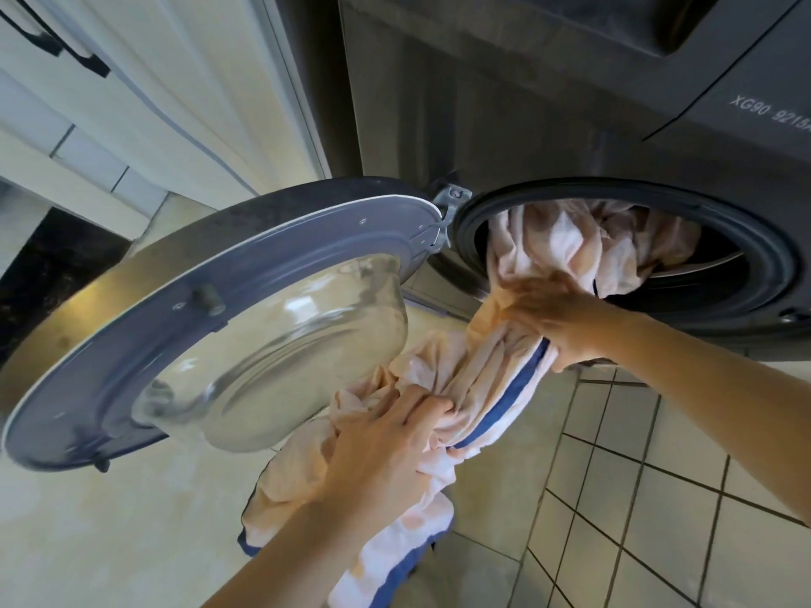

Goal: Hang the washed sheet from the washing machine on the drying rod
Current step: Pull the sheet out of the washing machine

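Both hands, left hand (386,449) and right hand (557,318), grasp the sheet (491,370) trailing from the washing machine (570,125) drum at centre right.

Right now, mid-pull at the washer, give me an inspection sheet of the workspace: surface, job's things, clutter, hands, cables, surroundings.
Surface: tiled floor with dark grout lines, pale and bare to the left under the door.
Job's things: sheet, peach with a blue stripe, part still bunched in the drum, the rest trailing down toward the floor. Drying rod: not in view.
Clutter: nothing seen.
Hands: left hand grips the lower bundle of sheet; right hand grips it at the drum's mouth.
Cables: nothing seen.
Surroundings: dark washing machine, its round glass door swung wide open to the left; white cabinet with black handles behind it.
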The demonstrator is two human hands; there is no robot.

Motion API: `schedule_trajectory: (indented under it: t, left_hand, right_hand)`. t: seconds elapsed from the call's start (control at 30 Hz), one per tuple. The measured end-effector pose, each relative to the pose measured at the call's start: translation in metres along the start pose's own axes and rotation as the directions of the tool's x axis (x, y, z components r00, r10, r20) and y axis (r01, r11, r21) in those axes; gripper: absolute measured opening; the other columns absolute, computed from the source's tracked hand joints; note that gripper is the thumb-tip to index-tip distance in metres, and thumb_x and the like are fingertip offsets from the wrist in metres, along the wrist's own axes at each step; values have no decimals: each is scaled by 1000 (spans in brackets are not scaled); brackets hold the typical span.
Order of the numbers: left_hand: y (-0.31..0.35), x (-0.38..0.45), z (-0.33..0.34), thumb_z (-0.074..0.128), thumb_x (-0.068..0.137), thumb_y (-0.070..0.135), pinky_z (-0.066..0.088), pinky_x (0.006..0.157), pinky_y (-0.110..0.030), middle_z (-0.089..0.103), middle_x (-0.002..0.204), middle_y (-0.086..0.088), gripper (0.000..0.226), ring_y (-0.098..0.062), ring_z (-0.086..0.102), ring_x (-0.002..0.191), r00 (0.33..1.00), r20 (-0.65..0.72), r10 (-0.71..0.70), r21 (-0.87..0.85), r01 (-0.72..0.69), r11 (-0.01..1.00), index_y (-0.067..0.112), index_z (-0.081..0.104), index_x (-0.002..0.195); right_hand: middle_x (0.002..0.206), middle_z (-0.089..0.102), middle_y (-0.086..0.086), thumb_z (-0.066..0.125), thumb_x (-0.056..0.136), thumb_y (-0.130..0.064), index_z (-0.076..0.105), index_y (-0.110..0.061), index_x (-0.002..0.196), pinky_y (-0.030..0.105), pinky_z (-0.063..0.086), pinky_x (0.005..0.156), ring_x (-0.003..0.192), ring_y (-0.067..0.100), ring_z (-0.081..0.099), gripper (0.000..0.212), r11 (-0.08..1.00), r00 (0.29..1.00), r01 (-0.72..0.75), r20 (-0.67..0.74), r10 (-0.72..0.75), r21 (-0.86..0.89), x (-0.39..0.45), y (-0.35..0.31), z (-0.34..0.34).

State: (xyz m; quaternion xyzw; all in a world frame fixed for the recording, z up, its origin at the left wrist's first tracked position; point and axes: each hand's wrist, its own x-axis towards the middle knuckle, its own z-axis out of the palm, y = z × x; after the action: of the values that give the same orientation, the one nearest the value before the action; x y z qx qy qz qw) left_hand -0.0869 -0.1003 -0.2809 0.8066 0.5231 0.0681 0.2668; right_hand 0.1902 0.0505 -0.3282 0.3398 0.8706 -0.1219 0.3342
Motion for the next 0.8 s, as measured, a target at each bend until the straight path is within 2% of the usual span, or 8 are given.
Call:
schedule_trajectory:
  t: [0.2,0.37,0.43,0.5,0.57,0.63,0.7,0.8]
  left_hand:
    - [4,-5,2,65,48,14,39,38,-25,58,99,8,66,-14,63,82,995,67,-71,0,71,997,32,48,109]
    - [0,-5,5,54,60,27,36,44,-30,54,100,-3,90,-22,56,63,977,160,-139,183,109,977,44,26,145]
    - [-5,-5,10,53,63,33,39,51,-34,52,105,-5,92,-25,55,66,970,223,-96,240,41,970,50,16,146]
    - [-8,-4,8,51,60,34,38,51,-33,54,110,-6,91,-26,58,70,959,271,-79,301,-6,954,51,20,144]
    - [-8,-3,4,61,52,33,35,47,-31,57,113,-7,97,-25,58,66,951,299,-83,333,-22,943,48,28,143]
    - [-10,-4,3,66,47,30,34,44,-29,57,111,-6,100,-22,61,68,942,323,-88,309,-18,951,46,33,141]
    - [-12,-6,6,71,45,23,31,40,-27,57,108,-5,102,-20,60,67,940,323,-112,298,12,955,42,38,140]
    - [-16,-10,7,73,44,17,27,42,-26,57,114,-9,113,-22,58,64,945,287,-159,323,61,944,37,30,146]
  right_hand:
    - [141,33,-1,61,78,-55,41,-42,136,58,3,112,138,33,13,63,990,990,-104,81,112,-97,-10,9,12]
    - [150,25,-14,57,83,-38,54,-40,124,56,-11,109,144,23,-2,40,998,993,-56,106,60,-39,-11,7,18]
    - [154,17,-19,56,85,-29,48,-39,131,55,-2,112,145,20,-5,48,999,986,32,168,-26,-31,-15,2,17]
    - [141,35,-17,56,84,-30,49,-39,125,50,17,111,140,19,17,43,996,981,89,170,-88,3,-17,-7,22]
    - [103,53,-16,57,81,-36,54,-37,98,39,35,98,113,17,45,17,992,981,122,149,-125,27,-15,-14,35]
    - [75,47,-14,57,79,-38,50,-31,77,31,42,82,86,14,49,9,996,978,41,200,-56,77,-17,-17,42]
    - [74,51,-12,56,79,-38,52,-28,73,30,47,78,82,15,52,13,995,981,-49,194,32,86,-21,-17,36]
    - [101,62,-11,51,82,-55,56,-34,95,33,47,90,101,18,57,25,949,981,-185,113,161,256,-33,-12,27]
